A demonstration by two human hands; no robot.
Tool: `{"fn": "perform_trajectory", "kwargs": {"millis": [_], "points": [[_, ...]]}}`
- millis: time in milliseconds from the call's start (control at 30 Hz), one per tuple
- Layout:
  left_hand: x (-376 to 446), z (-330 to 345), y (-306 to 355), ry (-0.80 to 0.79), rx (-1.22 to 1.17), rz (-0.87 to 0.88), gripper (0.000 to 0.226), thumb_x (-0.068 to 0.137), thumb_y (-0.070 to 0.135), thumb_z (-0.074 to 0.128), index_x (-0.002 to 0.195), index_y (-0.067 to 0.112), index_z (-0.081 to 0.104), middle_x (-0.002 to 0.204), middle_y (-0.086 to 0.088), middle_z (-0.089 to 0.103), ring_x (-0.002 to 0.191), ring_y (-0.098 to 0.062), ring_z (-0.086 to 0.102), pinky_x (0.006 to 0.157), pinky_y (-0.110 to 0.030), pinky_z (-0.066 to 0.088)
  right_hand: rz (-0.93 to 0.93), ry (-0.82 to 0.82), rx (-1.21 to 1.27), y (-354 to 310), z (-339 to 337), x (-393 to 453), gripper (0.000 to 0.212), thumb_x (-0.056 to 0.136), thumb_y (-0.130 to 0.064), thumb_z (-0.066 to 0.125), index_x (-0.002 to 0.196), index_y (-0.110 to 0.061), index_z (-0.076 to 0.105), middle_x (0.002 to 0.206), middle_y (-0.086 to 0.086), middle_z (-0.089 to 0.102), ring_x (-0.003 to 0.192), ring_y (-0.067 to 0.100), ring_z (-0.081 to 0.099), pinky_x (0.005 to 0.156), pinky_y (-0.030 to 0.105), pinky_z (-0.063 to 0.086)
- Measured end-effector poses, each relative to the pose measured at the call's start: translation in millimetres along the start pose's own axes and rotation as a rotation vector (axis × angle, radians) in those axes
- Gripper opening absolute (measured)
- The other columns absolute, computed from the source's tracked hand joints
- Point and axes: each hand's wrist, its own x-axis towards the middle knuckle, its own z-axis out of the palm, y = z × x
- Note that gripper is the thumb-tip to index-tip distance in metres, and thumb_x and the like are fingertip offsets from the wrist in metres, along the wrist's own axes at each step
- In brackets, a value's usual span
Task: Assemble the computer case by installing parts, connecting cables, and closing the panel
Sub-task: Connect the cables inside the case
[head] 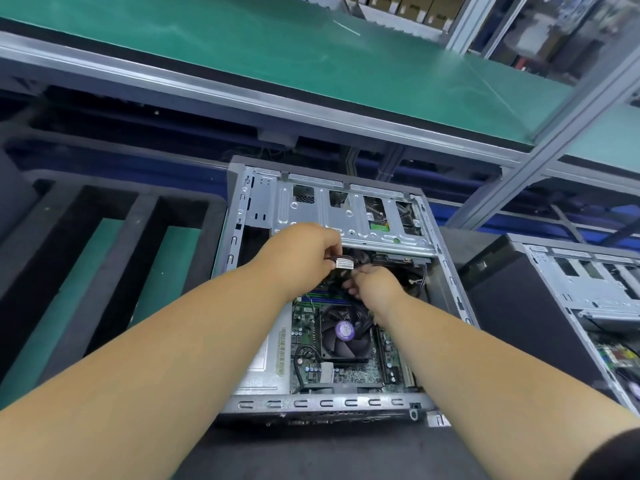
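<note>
Head view, looking forward and down over two bare forearms that reach into an open computer case [242, 216] lying on its side on a dark bench [311, 452]. The side panel is off, so the inside shows.

The left hand [304, 254] is above the middle of the case, just below the silver metal drive cage [346, 209] that spans the far end. Its grip is closed: fingers and thumb pinch a white cable connector [344, 263] with dark wires running from it.

The right hand [375, 284] is just beside and slightly nearer than the left, its fingers curled down among the dark cables [420, 282] under the drive cage. What its grip holds cannot be told; the fingertips are hidden.

Nearer the viewer, inside the case, sits the green motherboard [349, 374] with a black cooling fan [344, 332] bearing a round purple label at its hub. To the left of the board lies a pale grey box with a barcode sticker, partly covered by the left forearm.

A second open case [588, 289] lies at the right edge. Dark foam trays [104, 237] lie to the left, and a green-topped shelf [311, 57] on a metal frame runs across above.
</note>
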Motion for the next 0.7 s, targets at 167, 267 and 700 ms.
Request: {"fn": "perform_trajectory", "kwargs": {"millis": [167,267,700], "points": [[2,4,1,0.036,0.076,-0.017,0.016,0.089,0.023,0.063,0.105,0.027,0.066,0.101,0.004,0.063,0.094,-0.019,0.058,0.077,-0.031,0.048,-0.053,-0.093,-0.271,1,-7,2,0.014,0.085,-0.002,0.070,0.085,-0.016,0.068,0.085,0.010,0.068,0.076,0.021,0.060,0.074,0.030,0.051],[3,4,1,0.061,0.080,-0.042,0.015,0.091,0.024,0.062,0.105,0.025,0.066,0.102,0.003,0.065,0.093,-0.020,0.059,0.077,-0.031,0.049,-0.097,-0.088,-0.347,2,-4,3,0.016,0.083,-0.006,0.078,0.081,-0.017,0.066,0.092,0.014,0.069,0.085,0.024,0.060,0.089,0.036,0.052],[2,7,-3,0.040,0.080,-0.046,0.017,0.088,0.022,0.062,0.104,0.027,0.062,0.093,0.007,0.061,0.086,-0.017,0.053,0.069,-0.029,0.046,-0.183,0.043,-0.472,6,-9,13,0.029,0.098,-0.026,0.061,0.117,-0.004,0.065,0.102,0.011,0.069,0.090,0.024,0.060,0.075,0.023,0.039]]}}
